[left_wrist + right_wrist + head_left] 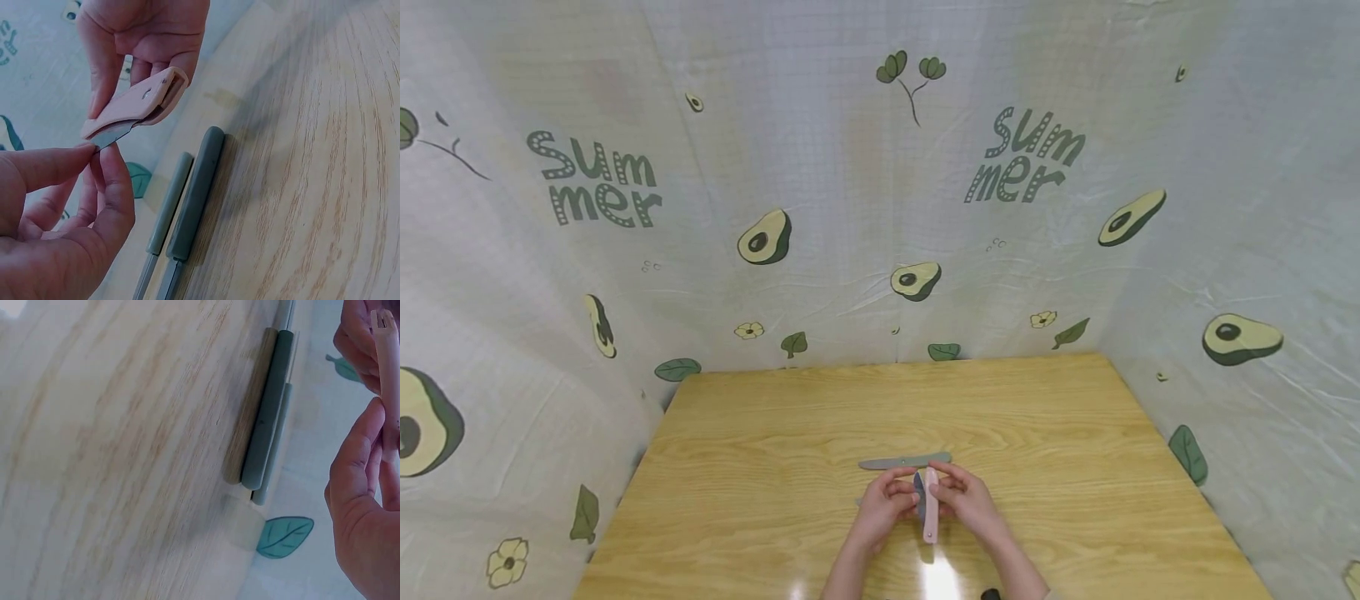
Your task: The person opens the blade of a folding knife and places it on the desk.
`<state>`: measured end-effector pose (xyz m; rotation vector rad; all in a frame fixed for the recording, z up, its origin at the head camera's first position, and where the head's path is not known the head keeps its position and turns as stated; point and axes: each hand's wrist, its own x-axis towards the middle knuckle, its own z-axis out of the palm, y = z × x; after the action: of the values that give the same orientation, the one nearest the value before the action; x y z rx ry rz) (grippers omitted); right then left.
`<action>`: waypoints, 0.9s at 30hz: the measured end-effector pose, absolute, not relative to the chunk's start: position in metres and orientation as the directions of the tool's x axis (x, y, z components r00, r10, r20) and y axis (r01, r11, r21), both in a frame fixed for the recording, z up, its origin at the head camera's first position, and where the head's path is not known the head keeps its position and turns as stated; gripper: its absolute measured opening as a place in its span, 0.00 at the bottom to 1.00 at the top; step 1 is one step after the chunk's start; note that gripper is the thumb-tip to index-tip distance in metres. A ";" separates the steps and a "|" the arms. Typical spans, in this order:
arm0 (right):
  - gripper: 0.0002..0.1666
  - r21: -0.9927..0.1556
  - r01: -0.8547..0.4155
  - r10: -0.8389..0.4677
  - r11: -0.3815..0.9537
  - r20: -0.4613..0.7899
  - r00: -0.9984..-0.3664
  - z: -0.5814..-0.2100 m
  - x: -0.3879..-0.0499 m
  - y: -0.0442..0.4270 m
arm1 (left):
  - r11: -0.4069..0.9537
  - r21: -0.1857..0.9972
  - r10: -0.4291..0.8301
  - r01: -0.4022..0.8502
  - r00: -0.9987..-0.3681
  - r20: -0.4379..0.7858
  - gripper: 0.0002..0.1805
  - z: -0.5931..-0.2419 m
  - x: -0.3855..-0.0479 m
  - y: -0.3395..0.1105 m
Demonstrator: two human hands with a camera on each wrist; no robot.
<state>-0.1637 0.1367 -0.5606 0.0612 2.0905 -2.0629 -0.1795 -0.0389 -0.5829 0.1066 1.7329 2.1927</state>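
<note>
A folding knife with a pink handle (931,508) is held above the table, its dark blade (919,492) partly swung out of the handle. My left hand (882,510) pinches that blade between thumb and fingers, seen closely in the left wrist view at the blade edge (114,134). Around the pink handle (134,100), my right hand (147,34) curls its thumb and fingers. On the table beyond the hands lies a green-handled knife (904,461). Another green-handled knife (170,206) lies beside the thicker green handle (199,194); in the head view it is mostly hidden by my left hand.
The wooden table (760,467) is enclosed on its back and sides by a pale cloth (842,167) printed with avocados and leaves. At the bottom edge, near the right forearm, a small black object (990,594) shows partly.
</note>
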 end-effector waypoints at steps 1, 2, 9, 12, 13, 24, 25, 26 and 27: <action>0.30 -0.985 0.172 -0.106 0.023 -0.174 -0.979 -0.560 -0.163 0.137 | -0.193 0.957 0.309 -0.217 -0.939 -0.151 0.26 -0.583 -0.179 -0.038; 0.29 -0.985 0.174 -0.099 0.021 -0.175 -0.980 -0.560 -0.163 0.136 | -0.190 0.958 0.308 -0.217 -0.939 -0.152 0.26 -0.582 -0.179 -0.038; 0.29 -0.981 0.192 -0.069 -0.003 -0.192 -0.979 -0.562 -0.164 0.137 | -0.177 0.961 0.289 -0.213 -0.944 -0.156 0.26 -0.581 -0.179 -0.038; 0.29 -0.980 0.196 -0.062 -0.014 -0.195 -0.979 -0.563 -0.164 0.138 | -0.182 0.958 0.283 -0.220 -0.945 -0.163 0.27 -0.581 -0.179 -0.039; 0.29 -0.981 0.196 -0.059 -0.018 -0.194 -0.979 -0.564 -0.164 0.138 | -0.188 0.957 0.283 -0.223 -0.945 -0.164 0.27 -0.580 -0.178 -0.040; 0.30 -0.981 0.190 -0.023 -0.051 -0.189 -0.982 -0.564 -0.162 0.142 | -0.263 0.930 0.272 -0.258 -0.944 -0.185 0.30 -0.581 -0.177 -0.043; 0.30 -0.980 0.193 -0.021 -0.058 -0.192 -0.981 -0.564 -0.162 0.142 | -0.265 0.929 0.267 -0.258 -0.946 -0.186 0.30 -0.580 -0.177 -0.044; 0.30 -0.979 0.194 -0.021 -0.063 -0.193 -0.981 -0.564 -0.162 0.143 | -0.268 0.927 0.260 -0.261 -0.946 -0.192 0.30 -0.580 -0.177 -0.045; 0.30 -0.978 0.196 -0.021 -0.068 -0.195 -0.981 -0.564 -0.162 0.143 | -0.268 0.928 0.254 -0.260 -0.948 -0.193 0.30 -0.579 -0.177 -0.046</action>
<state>-0.1623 0.1429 -0.5637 0.1932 2.0365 -2.1840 -0.1770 -0.0458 -0.5792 -0.0077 1.6644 2.2730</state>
